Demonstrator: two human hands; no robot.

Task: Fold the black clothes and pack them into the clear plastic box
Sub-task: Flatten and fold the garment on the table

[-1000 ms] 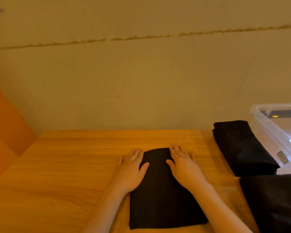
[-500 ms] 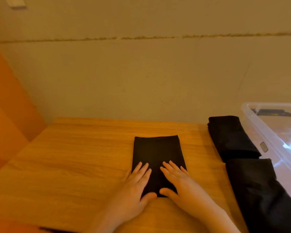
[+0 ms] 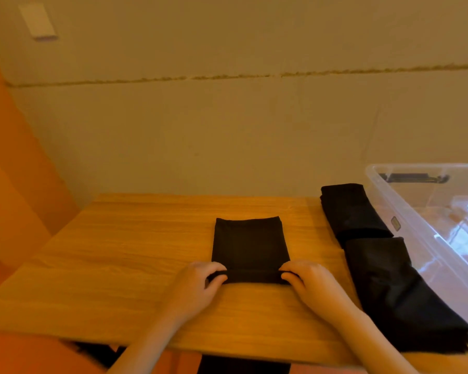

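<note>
At the very bottom, something black (image 3: 243, 368) hangs below the table edge. It is cut off by the frame, so I cannot tell what it is. Both arms come in from the bottom, and their lower parts are cut off too.

The left hand (image 3: 197, 284) and the right hand (image 3: 308, 282) sit on the wood table (image 3: 125, 265). Each one pinches a near corner of the folded cloth (image 3: 250, 247). The thumbs lie on the near edge and the fingers curl over the top. The fingertips are tucked into the cloth and are hard to see. The near edge looks a little raised, like a thin roll. The rest of the cloth lies flat in the middle of the table, a neat black shape.

To the right lies a near pile (image 3: 395, 295) of black clothes. Its near end reaches the table edge. Behind it, touching it, is a far pile (image 3: 351, 209), folded and small. How many pieces are in each pile is hard to tell, as it is all dark.

Just right of the piles stands the box (image 3: 405, 211), clear plastic with no lid on. Its right side is cut off. A dark latch (image 3: 414, 177) shows on its far wall. The inside is shiny and I see no clothes there.

Behind the table is a plain wall (image 3: 227, 130) with a rough line across it. An orange panel (image 3: 16, 171) stands at the left. A small white plate (image 3: 39, 21) is high on the wall.
</note>
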